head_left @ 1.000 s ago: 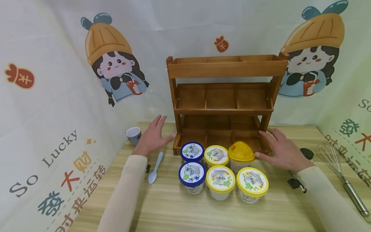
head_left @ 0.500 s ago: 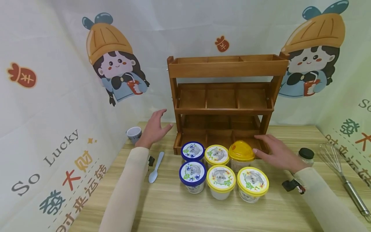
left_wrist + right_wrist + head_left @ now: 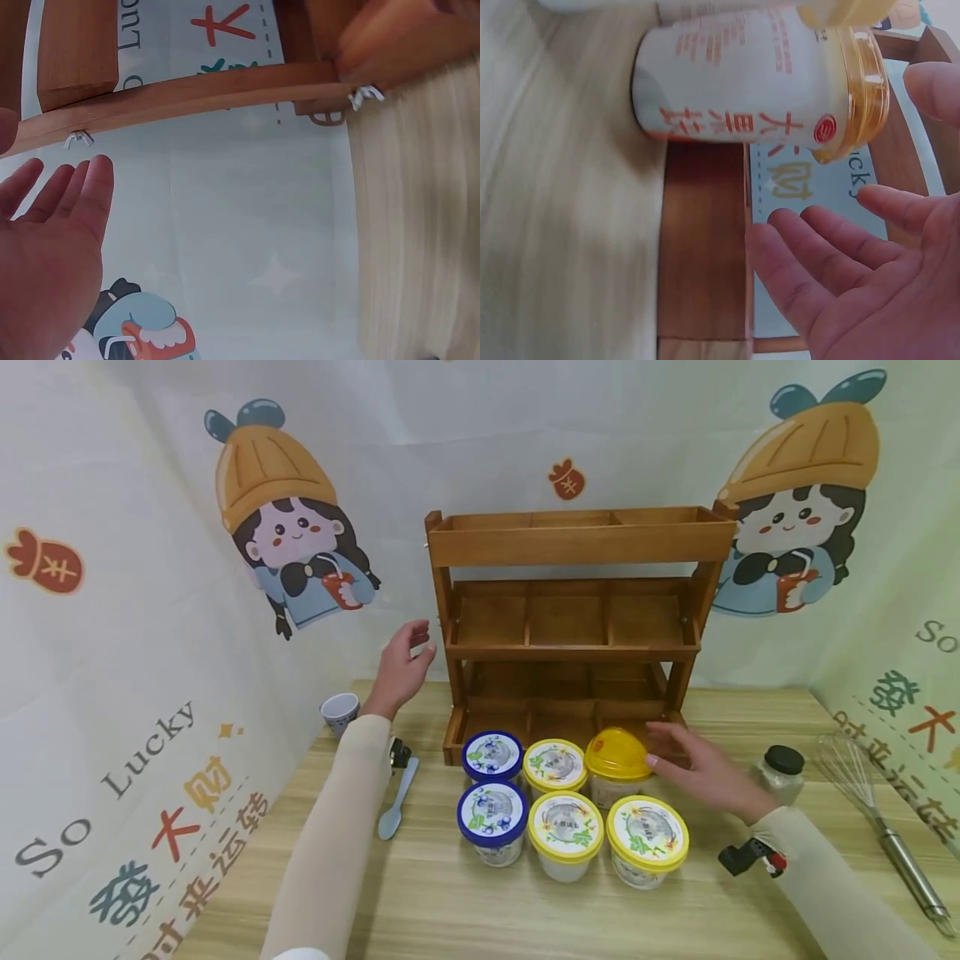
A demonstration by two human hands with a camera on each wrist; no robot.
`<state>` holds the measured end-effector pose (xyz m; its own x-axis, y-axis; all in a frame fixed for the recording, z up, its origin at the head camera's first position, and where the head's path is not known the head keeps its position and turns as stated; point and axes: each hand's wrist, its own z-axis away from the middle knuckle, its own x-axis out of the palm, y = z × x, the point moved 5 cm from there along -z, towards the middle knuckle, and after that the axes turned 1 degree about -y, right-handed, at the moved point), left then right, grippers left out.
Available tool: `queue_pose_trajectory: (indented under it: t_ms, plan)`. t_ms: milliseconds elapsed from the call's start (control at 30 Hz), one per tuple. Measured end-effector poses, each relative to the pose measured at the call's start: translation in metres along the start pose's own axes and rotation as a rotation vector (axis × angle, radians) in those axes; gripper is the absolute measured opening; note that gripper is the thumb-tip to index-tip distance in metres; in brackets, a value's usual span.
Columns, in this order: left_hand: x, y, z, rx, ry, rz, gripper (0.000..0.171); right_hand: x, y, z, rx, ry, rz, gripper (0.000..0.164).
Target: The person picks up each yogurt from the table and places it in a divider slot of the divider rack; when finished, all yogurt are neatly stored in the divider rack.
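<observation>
A pale printed cloth (image 3: 480,452) hangs behind and beside the fingers of both hands, and a wood-grain table (image 3: 420,893) lies below them. The brown wooden rack (image 3: 577,653) stands between the two sets of fingers, its left side just beside the left fingertips. The right hand (image 3: 708,772) has its fingers extended, thumb spread apart, with nothing in its grasp; the left hand (image 3: 402,668) is loosely bent and likewise holds nothing. Right of the right fingers lies a whisk (image 3: 883,834). The cup with a domed yellow lid (image 3: 617,758) stands just beside the right thumb. Three yellow-lidded tubs (image 3: 565,831) and two blue-lidded tubs (image 3: 492,814) cluster around it, the blue pair nearest the left fingers. A black-capped jar (image 3: 782,772) sits right of the right fingers, a small patterned cup (image 3: 340,710) left of the left fingers, and a pale-blue spoon (image 3: 396,806) below those, toward the person.
</observation>
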<state>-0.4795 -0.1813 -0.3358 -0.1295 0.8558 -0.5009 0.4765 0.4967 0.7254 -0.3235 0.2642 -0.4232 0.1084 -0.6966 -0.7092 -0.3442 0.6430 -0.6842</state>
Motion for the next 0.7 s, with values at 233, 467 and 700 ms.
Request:
queue_pose_trajectory:
  t_ms: [233,467,700]
  plan:
    - [0.012,-0.007,-0.018,-0.056,0.032,0.058,0.050,0.010,0.001,0.002,0.024,-0.036,-0.118,0.073]
    - [0.024,-0.006,-0.030,-0.072,0.058,0.119,0.045,0.016,0.007,0.000,0.043,-0.034,-0.179,0.079]
    - [0.023,-0.006,-0.039,-0.085,0.128,0.121,0.037,0.017,0.005,-0.005,0.035,-0.040,-0.200,0.082]
